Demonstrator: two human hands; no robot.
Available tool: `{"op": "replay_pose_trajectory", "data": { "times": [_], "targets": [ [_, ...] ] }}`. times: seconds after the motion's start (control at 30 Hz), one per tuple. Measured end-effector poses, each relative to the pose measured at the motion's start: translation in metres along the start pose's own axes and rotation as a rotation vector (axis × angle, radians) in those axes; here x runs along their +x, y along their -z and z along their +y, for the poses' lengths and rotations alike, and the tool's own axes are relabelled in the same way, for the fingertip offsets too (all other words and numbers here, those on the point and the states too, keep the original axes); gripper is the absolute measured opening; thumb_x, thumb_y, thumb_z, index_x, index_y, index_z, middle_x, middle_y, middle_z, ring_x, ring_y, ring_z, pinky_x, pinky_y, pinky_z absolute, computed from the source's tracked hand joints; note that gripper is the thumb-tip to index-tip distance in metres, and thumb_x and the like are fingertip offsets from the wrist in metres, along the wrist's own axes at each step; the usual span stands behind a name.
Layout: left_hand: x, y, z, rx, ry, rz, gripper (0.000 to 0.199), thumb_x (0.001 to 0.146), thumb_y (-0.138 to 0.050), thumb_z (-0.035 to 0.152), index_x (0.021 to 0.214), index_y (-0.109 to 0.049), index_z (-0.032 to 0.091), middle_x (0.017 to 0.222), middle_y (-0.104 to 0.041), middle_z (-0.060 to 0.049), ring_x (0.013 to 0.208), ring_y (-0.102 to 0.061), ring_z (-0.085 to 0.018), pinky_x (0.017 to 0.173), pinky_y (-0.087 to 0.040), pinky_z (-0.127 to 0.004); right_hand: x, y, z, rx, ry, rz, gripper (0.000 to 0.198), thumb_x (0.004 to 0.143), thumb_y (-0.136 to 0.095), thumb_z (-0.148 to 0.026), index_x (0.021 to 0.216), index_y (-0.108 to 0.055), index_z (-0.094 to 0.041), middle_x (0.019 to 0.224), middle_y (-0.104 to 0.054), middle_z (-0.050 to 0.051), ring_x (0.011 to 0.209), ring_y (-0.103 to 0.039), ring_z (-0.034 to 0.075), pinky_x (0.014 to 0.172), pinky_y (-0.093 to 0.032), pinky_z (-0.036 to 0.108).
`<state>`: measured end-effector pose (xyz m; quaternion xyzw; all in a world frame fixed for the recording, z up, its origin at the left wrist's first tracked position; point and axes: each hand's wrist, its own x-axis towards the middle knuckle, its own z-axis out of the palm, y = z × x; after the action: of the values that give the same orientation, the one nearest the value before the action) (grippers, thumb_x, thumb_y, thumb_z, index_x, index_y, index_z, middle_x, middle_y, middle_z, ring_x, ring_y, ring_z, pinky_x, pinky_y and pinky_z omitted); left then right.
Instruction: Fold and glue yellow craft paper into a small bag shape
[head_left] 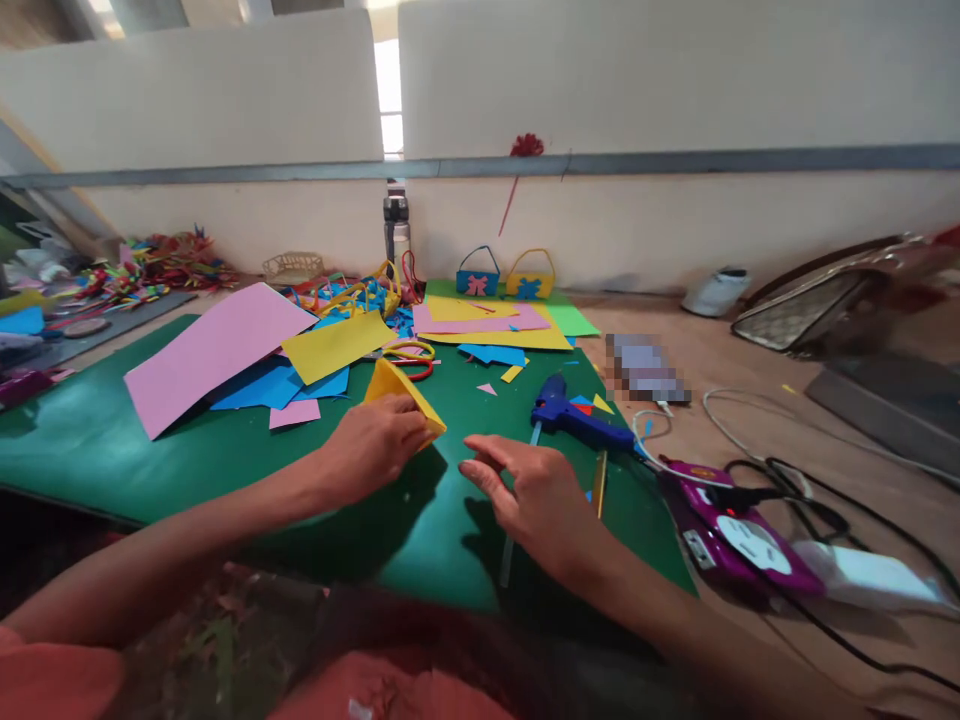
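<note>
We judge the step in hand to be shaping or steadying the folded yellow piece [391, 384], which our left grip [375, 435] clasps at its near side, apparently lifted off the green desk [225, 455]; our right grip [541, 495] holds nothing that we can see — thumb and forefinger slightly parted, clear of the piece. The next move, we think, calls for a steady left and a careful right pinch along the fold; the glue gun [581, 420] lies just beyond the right grip, so we would mind it. Our left forearm slants in from the lower left, knuckles up, fingertips partly hidden; our right comes from the lower right — thumb towards the piece, other fingers curled.
</note>
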<state>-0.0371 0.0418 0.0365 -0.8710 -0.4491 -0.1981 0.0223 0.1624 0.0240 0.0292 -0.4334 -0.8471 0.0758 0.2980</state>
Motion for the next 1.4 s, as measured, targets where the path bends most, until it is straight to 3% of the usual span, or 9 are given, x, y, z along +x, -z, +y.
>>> {"op": "replay_pose_trajectory", "data": {
  "times": [0.23,0.4,0.53,0.67,0.77,0.93,1.07,1.2,1.4],
  "targets": [
    [-0.008,-0.026,-0.019,-0.321,-0.015,-0.040,0.024,0.088,-0.045,0.019,0.077,-0.065,0.012,0.077,-0.062,-0.006,0.067,-0.056,-0.011,0.057,-0.040,-0.018,0.003,-0.014,0.012,-0.140,0.115,-0.103,0.007,0.080,-0.060,-0.017,0.083,-0.067,-0.018,0.076,-0.071,0.004,0.070,-0.061,0.018,0.067,-0.040,0.030],
    [-0.009,-0.025,-0.017,-0.422,0.129,-0.029,0.019,0.081,-0.049,0.016,0.072,-0.066,0.012,0.074,-0.065,-0.005,0.063,-0.057,-0.011,0.057,-0.042,-0.018,0.004,-0.019,0.014,-0.182,0.190,-0.172,0.012,0.084,-0.054,-0.016,0.083,-0.066,-0.017,0.077,-0.068,0.005,0.073,-0.059,0.019,0.075,-0.036,0.035],
    [-0.006,-0.019,-0.008,-0.528,0.279,-0.060,0.015,0.077,-0.052,0.017,0.069,-0.064,0.013,0.067,-0.064,-0.001,0.059,-0.054,-0.009,0.053,-0.039,-0.017,0.007,-0.016,0.015,-0.189,0.132,-0.087,0.007,0.082,-0.058,-0.019,0.078,-0.063,-0.016,0.074,-0.066,0.006,0.072,-0.057,0.019,0.074,-0.037,0.035],
    [-0.001,-0.023,0.002,-0.693,0.364,-0.141,0.014,0.075,-0.052,0.016,0.071,-0.065,0.012,0.066,-0.065,0.000,0.059,-0.054,-0.009,0.052,-0.038,-0.017,0.010,-0.014,0.018,-0.102,0.101,0.024,0.008,0.079,-0.061,-0.018,0.087,-0.061,-0.015,0.083,-0.066,0.007,0.078,-0.058,0.021,0.072,-0.041,0.033],
    [0.003,-0.024,0.009,-0.810,0.403,-0.150,0.014,0.073,-0.052,0.017,0.074,-0.066,0.012,0.068,-0.065,0.000,0.061,-0.054,-0.009,0.054,-0.040,-0.016,0.011,-0.014,0.018,-0.039,0.159,0.052,0.009,0.082,-0.053,-0.011,0.088,-0.060,-0.015,0.084,-0.066,0.008,0.080,-0.058,0.020,0.073,-0.043,0.034],
    [0.014,-0.008,0.012,-1.008,0.549,-0.151,0.013,0.071,-0.057,0.023,0.073,-0.065,0.013,0.063,-0.060,0.003,0.054,-0.051,-0.007,0.047,-0.038,-0.015,0.010,-0.004,0.020,-0.009,0.284,0.241,0.010,0.085,-0.050,-0.012,0.088,-0.058,-0.017,0.084,-0.064,0.008,0.081,-0.057,0.019,0.074,-0.046,0.035],
    [0.021,0.003,0.010,-1.306,0.683,-0.148,0.017,0.068,-0.066,0.028,0.078,-0.065,0.015,0.066,-0.063,0.002,0.054,-0.055,-0.008,0.049,-0.042,-0.017,0.010,0.006,0.022,-0.030,0.372,0.297,0.014,0.083,-0.052,-0.011,0.093,-0.057,-0.019,0.087,-0.059,0.007,0.084,-0.057,0.018,0.073,-0.050,0.034],
    [0.022,0.003,0.013,-1.534,0.712,-0.148,0.020,0.065,-0.070,0.028,0.078,-0.064,0.014,0.069,-0.065,0.000,0.058,-0.059,-0.011,0.053,-0.045,-0.021,0.011,0.010,0.019,0.020,0.343,0.346,0.017,0.081,-0.058,-0.017,0.097,-0.055,-0.024,0.104,-0.054,0.008,0.102,-0.053,0.022,0.086,-0.048,0.042],
    [0.017,0.003,0.022,-1.574,0.648,-0.160,0.017,0.065,-0.070,0.026,0.075,-0.067,0.013,0.066,-0.065,0.000,0.055,-0.056,-0.009,0.052,-0.041,-0.019,0.010,0.012,0.014,0.152,0.300,0.295,0.014,0.079,-0.061,-0.019,0.091,-0.059,-0.025,0.117,-0.050,0.008,0.117,-0.045,0.026,0.089,-0.046,0.047]
  ]
}}
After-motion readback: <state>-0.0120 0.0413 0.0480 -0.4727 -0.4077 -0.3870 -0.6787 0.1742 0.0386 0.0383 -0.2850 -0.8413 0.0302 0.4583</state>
